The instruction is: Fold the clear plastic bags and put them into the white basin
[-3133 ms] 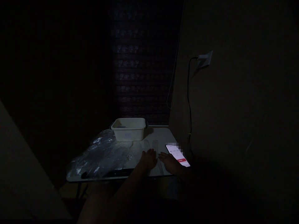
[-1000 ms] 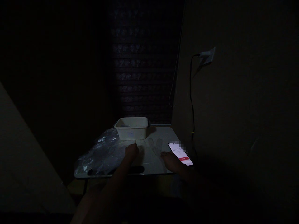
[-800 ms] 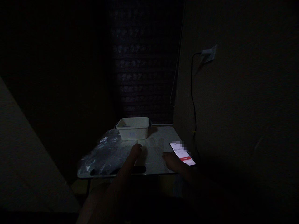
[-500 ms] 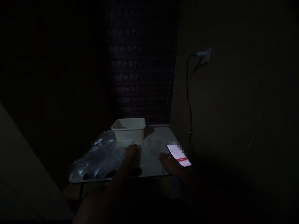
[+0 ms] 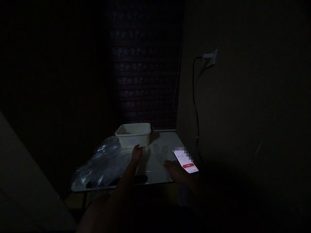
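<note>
The left hand (image 5: 137, 154) is just in front of the tub (image 5: 136, 142); too dark to tell whether its grip holds anything. The right hand (image 5: 176, 170), right of the tub and nearer the person, has fingers extended at the near end of a clear plastic piece (image 5: 161, 152), which lies in front and to the right of the tub on the tabletop (image 5: 155, 176). The work looks unfinished: that piece is laid out, outside the tub, while something dim (image 5: 126, 132) sits inside; what remains cannot be told.
</note>
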{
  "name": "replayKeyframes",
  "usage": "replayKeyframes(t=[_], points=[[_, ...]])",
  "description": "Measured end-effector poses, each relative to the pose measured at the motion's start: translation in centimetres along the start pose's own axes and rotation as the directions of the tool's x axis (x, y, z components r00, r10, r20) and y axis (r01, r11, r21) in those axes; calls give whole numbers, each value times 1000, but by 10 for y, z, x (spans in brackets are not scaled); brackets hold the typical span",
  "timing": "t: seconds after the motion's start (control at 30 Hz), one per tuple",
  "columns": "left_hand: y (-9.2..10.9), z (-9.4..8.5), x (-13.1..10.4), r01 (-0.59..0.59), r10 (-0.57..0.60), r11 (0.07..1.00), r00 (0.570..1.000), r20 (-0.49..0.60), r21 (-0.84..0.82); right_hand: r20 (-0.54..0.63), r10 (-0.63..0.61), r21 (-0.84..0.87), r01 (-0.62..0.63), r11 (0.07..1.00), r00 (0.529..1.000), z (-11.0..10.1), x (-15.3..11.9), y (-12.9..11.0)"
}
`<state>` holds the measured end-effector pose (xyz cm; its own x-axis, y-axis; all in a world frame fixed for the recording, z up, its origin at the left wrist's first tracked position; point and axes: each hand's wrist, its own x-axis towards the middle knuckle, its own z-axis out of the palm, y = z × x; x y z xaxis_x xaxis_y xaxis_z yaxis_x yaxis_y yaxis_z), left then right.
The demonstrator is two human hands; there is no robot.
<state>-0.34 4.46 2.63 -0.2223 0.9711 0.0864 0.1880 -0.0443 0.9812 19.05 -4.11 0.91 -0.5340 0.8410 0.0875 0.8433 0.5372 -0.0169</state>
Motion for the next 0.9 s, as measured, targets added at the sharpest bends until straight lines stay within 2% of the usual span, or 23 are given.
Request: replayKeyframes(t=[0.13, 0.3, 0.43, 0.5, 0.53, 0.6, 0.63, 0.67, 0.7, 0.8, 0.9], points=[[7, 2, -5, 73, -63, 985, 996, 70, -156, -4, -5, -6, 5, 1000, 1000, -1, 0, -1], [9, 5, -12, 136, -104, 958, 985, 139, -252, -12, -18, -20, 17, 1000, 1000, 1, 2, 1], [9, 8, -15, 198, -102, 910, 959, 266, -365, -4, -15, -26, 15, 1000, 1000, 2, 3, 2], [10, 9, -14, 192, -72, 914, 944, 322, -357, -2, -18, -27, 18, 999, 1000, 2, 3, 2], [11, 8, -12, 157, -48, 939, 940, 337, -306, -5, -18, -25, 18, 1000, 1000, 3, 3, 2], [13, 5, -6, -13, 23, 1000, 932, 361, -28, -9, -14, -18, 14, 1000, 1000, 3, 4, 2], [13, 2, -4, -123, 59, 981, 925, 376, 148, -12, -10, -16, 10, 1000, 1000, 2, 4, 2], [12, -1, -3, -234, 87, 912, 913, 398, 336, -15, -8, -16, 8, 1000, 1000, 2, 4, 3], [10, -5, -2, -299, 105, 849, 903, 416, 435, -16, -7, -19, 7, 1000, 1000, 2, 5, 3], [0, -14, -8, -375, 112, 759, 880, 461, 532, -28, -5, -30, 4, 1000, 1000, -2, 10, 2], [-11, -15, -23, -431, 99, 663, 861, 499, 612, -57, 8, -29, -9, 1000, 998, -7, 19, 1]])
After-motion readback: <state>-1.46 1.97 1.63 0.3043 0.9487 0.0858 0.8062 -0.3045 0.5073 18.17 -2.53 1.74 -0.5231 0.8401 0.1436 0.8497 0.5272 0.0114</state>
